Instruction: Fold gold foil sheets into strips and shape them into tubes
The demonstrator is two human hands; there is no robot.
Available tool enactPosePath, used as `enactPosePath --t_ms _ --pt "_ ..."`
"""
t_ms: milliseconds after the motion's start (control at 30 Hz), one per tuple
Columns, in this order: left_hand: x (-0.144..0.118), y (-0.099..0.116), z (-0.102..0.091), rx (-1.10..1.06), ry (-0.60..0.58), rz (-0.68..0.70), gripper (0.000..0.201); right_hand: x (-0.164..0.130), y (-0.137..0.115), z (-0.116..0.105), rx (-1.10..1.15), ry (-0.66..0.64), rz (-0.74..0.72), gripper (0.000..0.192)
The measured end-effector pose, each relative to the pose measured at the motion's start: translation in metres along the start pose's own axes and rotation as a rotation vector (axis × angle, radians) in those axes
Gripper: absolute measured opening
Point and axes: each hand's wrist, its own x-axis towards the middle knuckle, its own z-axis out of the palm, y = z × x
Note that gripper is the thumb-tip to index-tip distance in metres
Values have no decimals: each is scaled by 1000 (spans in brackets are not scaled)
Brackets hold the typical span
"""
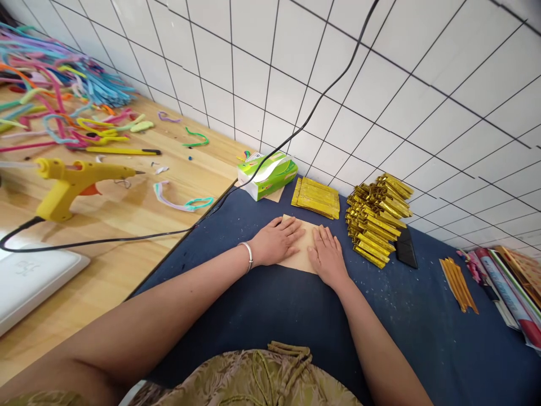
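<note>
A tan sheet of paper (pixel 301 260) lies on the dark blue table surface (pixel 253 304) in front of me. My left hand (pixel 276 241) rests flat on its left side, fingers stretched out, a silver bangle at the wrist. On the right side of the sheet my right hand (pixel 328 256) presses down with its fingers extended. Neither hand grips anything. Just beyond the sheet sits a flat stack of gold paper (pixel 316 197). To the right of it is a pile of folded gold paper strips (pixel 378 220).
A green tissue box (pixel 270 173) stands behind my left hand. A black cable (pixel 313 110) hangs across to the yellow glue gun (pixel 70 183) on the wooden table (pixel 169 163). Coloured pipe cleaners (pixel 63 84) are heaped far left. A dark phone (pixel 406 248) and books (pixel 509 290) lie right.
</note>
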Motion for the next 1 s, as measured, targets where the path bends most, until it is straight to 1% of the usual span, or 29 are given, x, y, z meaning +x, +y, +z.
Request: enactPosePath --t_ms 67,133,233,300,400,500,567,633,800,1000 --pt "0 0 0 3 3 3 55 -1 1 -3 -4 17 34 55" --pt "0 1 0 4 7 7 56 -3 -4 -12 -3 69 39 56" --pt "0 1 -1 4 19 9 55 -4 -23 -30 61 161 -40 57" --pt "0 1 -1 2 30 13 53 -1 -39 -38 173 142 -137 58" --pt "-1 1 0 -4 42 36 48 14 -59 -34 348 72 -230 59" --pt "-2 1 0 -6 45 44 45 31 -68 -20 395 68 -186 57" --pt "-2 1 0 -3 49 36 46 37 -68 -12 348 77 -165 56" --pt "-2 2 -1 -1 53 31 47 39 -66 -8 295 79 -175 57" --pt "-2 1 -2 -8 54 30 46 31 -55 -8 205 68 -171 60" --pt "-3 -6 -2 -25 10 30 58 25 -37 -2 87 43 -150 65"
